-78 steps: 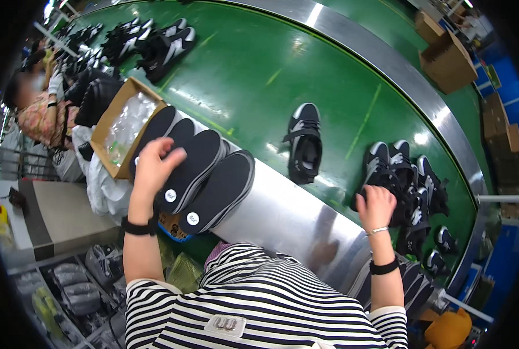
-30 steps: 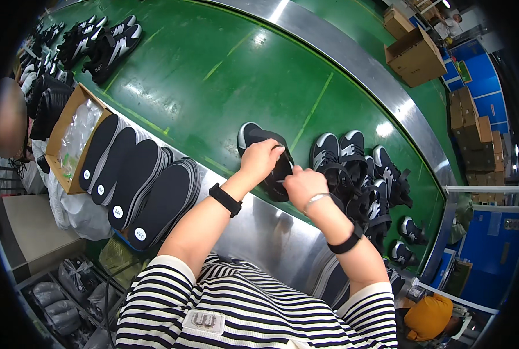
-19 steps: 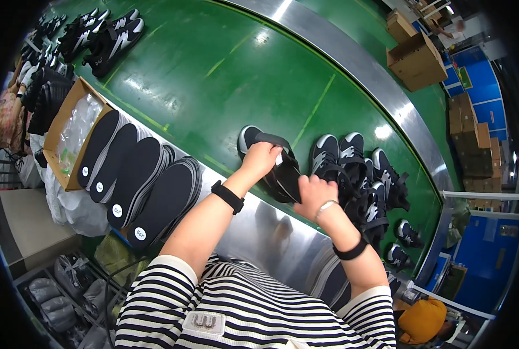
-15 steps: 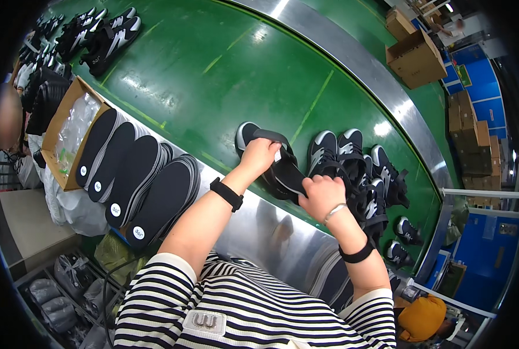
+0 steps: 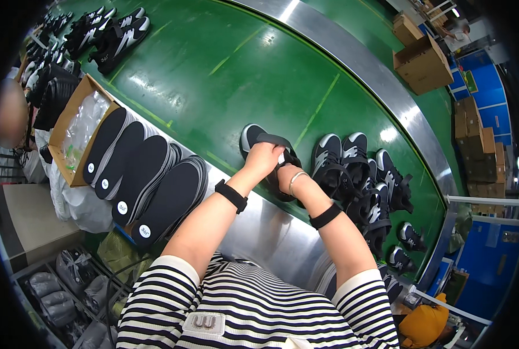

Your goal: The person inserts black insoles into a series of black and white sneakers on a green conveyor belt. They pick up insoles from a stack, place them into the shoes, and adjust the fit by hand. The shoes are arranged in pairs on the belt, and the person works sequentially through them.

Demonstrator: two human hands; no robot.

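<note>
A black sneaker with a pale grey toe trim (image 5: 249,135) lies on the green surface in front of me, toe pointing away. My left hand (image 5: 263,159) is closed on the upper part of its opening, by the black strap (image 5: 274,139). A small white label shows beside those fingers. My right hand (image 5: 287,175) reaches down into the shoe, its fingers hidden inside. Left of my arms, several stacks of black insoles (image 5: 173,195) with round white stickers lie along the metal edge.
Several similar sneakers (image 5: 329,160) stand close to the right of my hands. An open cardboard box (image 5: 67,136) with clear plastic sits beyond the insoles. More shoes (image 5: 120,43) stand at the far left. A curved metal rim (image 5: 352,61) bounds the green surface.
My right hand has moved left and into the shoe from the dark insole end it held at the opening. The left hand keeps its hold; the whole view has shifted slightly.
</note>
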